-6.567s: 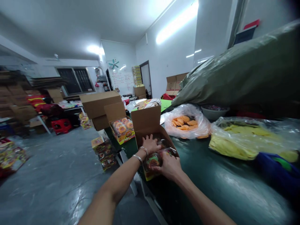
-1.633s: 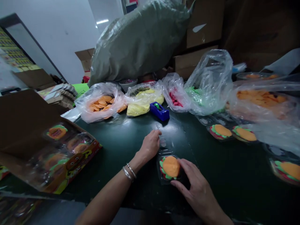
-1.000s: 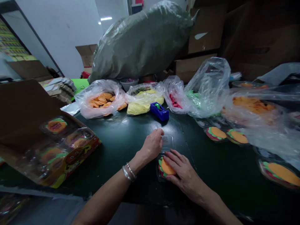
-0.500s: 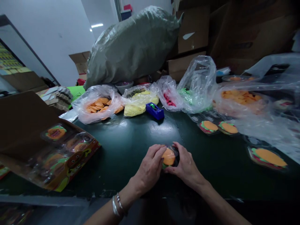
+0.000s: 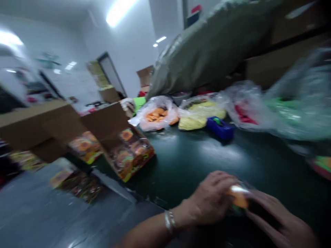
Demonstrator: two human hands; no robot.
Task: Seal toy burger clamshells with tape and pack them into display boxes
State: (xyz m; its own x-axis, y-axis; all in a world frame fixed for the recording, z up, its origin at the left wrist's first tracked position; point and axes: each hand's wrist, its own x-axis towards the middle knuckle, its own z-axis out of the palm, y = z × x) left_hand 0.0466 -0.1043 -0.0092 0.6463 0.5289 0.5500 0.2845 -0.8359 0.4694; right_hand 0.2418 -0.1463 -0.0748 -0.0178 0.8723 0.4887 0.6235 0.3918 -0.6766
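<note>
Between my two hands is a toy burger in a clear plastic case point(image 5: 239, 199), its orange bun showing through a bright glare. My left hand point(image 5: 210, 198), with silver bracelets at the wrist, has its fingers closed over the case's left side. The right side is gripped by my right hand point(image 5: 279, 213), which is smeared by motion, thumb and fingers around the edge. Both hands are low over the dark green table point(image 5: 176, 175), near its front edge. The lower part of the case is hidden.
On the left stands an open display box point(image 5: 141, 156) of packed burgers, with another open carton point(image 5: 38, 120) beyond. Along the back lie bags of orange pieces point(image 5: 156, 115), yellow sheets point(image 5: 192, 122), red pieces point(image 5: 244, 115) and green pieces point(image 5: 289, 112). A blue tape dispenser point(image 5: 219, 129) sits before them.
The view has swung left, bringing the floor and further boxes into sight. My hands, still on the cased burger, now appear lower and further right in the picture.
</note>
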